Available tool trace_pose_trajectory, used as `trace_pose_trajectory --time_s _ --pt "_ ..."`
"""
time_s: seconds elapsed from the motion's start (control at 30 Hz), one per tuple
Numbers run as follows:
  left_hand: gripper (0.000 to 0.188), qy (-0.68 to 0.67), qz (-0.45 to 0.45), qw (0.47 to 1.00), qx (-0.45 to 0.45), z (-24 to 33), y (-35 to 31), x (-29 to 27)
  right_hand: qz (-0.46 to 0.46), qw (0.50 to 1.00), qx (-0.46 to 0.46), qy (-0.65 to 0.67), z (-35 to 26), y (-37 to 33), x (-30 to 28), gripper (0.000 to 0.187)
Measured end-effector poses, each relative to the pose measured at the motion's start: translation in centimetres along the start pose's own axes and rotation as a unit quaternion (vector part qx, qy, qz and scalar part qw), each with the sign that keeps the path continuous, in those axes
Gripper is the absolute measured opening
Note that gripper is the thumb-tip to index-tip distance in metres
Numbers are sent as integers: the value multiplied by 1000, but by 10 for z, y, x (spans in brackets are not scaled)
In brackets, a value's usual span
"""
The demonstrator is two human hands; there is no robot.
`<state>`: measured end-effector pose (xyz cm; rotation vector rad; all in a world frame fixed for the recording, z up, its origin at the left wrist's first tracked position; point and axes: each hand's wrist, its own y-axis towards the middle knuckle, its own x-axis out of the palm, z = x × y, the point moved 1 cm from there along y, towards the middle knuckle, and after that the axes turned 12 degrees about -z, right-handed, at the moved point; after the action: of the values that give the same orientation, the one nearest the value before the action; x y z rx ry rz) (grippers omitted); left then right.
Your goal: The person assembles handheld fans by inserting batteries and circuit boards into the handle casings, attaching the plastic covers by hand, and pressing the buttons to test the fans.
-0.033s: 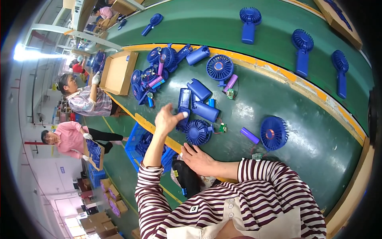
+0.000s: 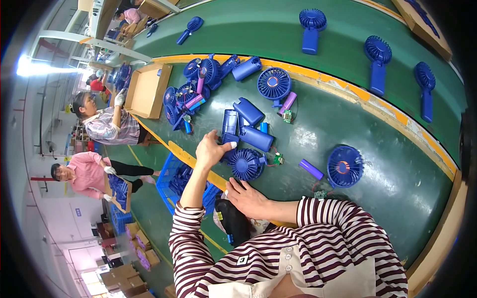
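Observation:
My left hand (image 2: 211, 150) is over the near-left part of the bench, thumb and fingers apart. Its white-tipped thumb is at the edge of a blue handle housing (image 2: 230, 120); I cannot tell whether it presses on it. Just right of that thumb lies a blue fan head (image 2: 247, 164) wired to a small green circuit board (image 2: 278, 159). More blue handle shells (image 2: 257, 138) lie beyond, with a blue battery cell (image 2: 264, 128) beside them. My right hand (image 2: 248, 200) rests flat on the bench's near edge, fingers stretched, holding nothing.
A purple cell (image 2: 311, 169) and another fan head (image 2: 345, 167) lie right. Fan parts (image 2: 186, 93) are heaped far left, near a cardboard tray (image 2: 144, 94). Finished fans (image 2: 376, 64) lie on the green belt. A blue crate (image 2: 165, 186) stands below; two people (image 2: 87, 169) are left.
My left hand has shifted slightly to the right. The fan head at the right has tipped and shows its round face more fully. My right hand stays put.

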<state>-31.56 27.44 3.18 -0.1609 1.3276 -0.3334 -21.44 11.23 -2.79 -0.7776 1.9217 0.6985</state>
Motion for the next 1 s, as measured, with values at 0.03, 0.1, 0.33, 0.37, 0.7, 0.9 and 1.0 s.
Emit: trace_pose_trajectory --time_s 0.03,0.1,0.33,0.37,0.7,0.9,1.0 --pt "63 16 -19 999 -23 7 1 3 -2 1000 0 1 1 -2 -4 51" --pt "52 -21 -35 997 -73 10 4 8 3 1000 -9 -13 3 -4 -12 43" --pt "57 -164 64 983 -55 -50 3 15 284 952 17 110 0 -4 -62 26" --pt "40 -226 121 966 -41 -49 1 12 276 952 78 105 11 -5 -78 21" --pt "31 -49 43 998 4 -7 54 8 88 951 262 -136 98 18 -92 29" --pt "34 -118 142 982 -38 18 39 18 105 906 369 178 132 17 -135 54" --pt "36 -314 171 934 -6 -18 46 22 179 886 373 209 147 31 -155 55"
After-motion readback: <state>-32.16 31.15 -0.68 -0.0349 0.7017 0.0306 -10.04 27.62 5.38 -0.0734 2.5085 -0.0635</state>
